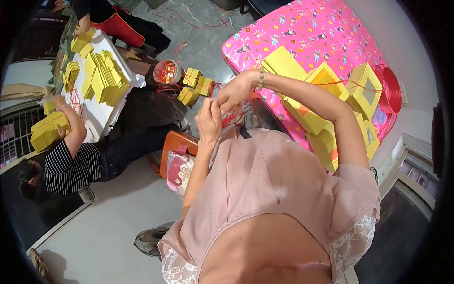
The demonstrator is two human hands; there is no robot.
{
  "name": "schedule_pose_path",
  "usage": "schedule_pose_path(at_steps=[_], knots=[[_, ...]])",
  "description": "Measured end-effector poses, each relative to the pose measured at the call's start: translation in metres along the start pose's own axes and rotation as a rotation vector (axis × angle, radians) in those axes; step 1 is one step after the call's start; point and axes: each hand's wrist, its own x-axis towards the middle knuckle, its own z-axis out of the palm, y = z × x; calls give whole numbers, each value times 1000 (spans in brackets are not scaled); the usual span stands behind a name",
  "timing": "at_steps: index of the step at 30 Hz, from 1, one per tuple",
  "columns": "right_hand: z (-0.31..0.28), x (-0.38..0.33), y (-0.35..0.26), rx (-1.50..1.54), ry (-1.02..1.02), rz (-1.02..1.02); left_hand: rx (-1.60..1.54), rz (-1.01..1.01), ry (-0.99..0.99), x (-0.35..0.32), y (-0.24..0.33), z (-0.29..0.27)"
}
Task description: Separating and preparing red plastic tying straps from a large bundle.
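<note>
My left hand [209, 120] and my right hand [235, 91] meet in front of my chest, fingers pinched together on a thin red string [231, 116] that trails below them. A bead bracelet sits on my right wrist. Just right of my hands, several yellow cardboard boxes [326, 80] lie on a table with a pink patterned cloth [302, 23]. One box with a clear window [365, 90] stands near a red spool [390, 90] at the table's right end.
At the left, a person in a striped shirt [66, 165] works at a white table [101, 113] stacked with flat yellow boxes. Another person sits at its far end. Yellow boxes and a tub of red string [166, 72] lie on the floor. An orange chair [172, 144] stands near me.
</note>
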Motion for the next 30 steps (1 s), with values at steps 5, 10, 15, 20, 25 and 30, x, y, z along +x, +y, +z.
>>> schedule_pose_path(at_steps=[5,10,15,20,25,30], knots=[[-22,-34,-5,-65,-27,107,138,-193,237,-54,-83,-22],[-36,-68,9,-48,-23,155,87,-468,286,-113,-123,-29],[-37,-62,-15,14,10,223,431,-382,-166,-110,-157,-17],[-25,-38,-36,-43,15,255,64,-64,151,8,-45,-14],[-22,-36,-39,-182,62,235,-37,-129,-139,29,13,7],[-33,-66,-4,-180,-6,209,77,-120,46,-5,-31,13]])
